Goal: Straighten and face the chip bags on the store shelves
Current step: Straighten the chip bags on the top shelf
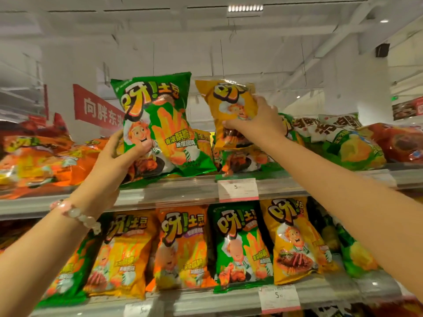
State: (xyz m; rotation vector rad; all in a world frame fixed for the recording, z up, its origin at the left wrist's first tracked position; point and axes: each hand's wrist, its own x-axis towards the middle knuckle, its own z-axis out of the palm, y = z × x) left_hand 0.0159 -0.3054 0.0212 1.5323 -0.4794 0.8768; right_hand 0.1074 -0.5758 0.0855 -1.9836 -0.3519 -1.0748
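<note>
On the top shelf [183,193] my left hand [119,156] grips the lower left edge of a green chip bag [160,115], thumb across its front; the bag stands upright and faces me. To its right my right hand [258,124] holds a yellow chip bag [229,104] from its right side, raised and tilted a little left above other bags lying behind it. More bags of the same brand lie flat or slumped behind both held bags.
Orange bags [45,161] are heaped at the top shelf's left; green and white bags [343,143] and a red bag [405,143] lie at its right. The lower shelf [206,300] carries an upright row of yellow, orange and green bags. Price tags [238,189] hang on the shelf edges.
</note>
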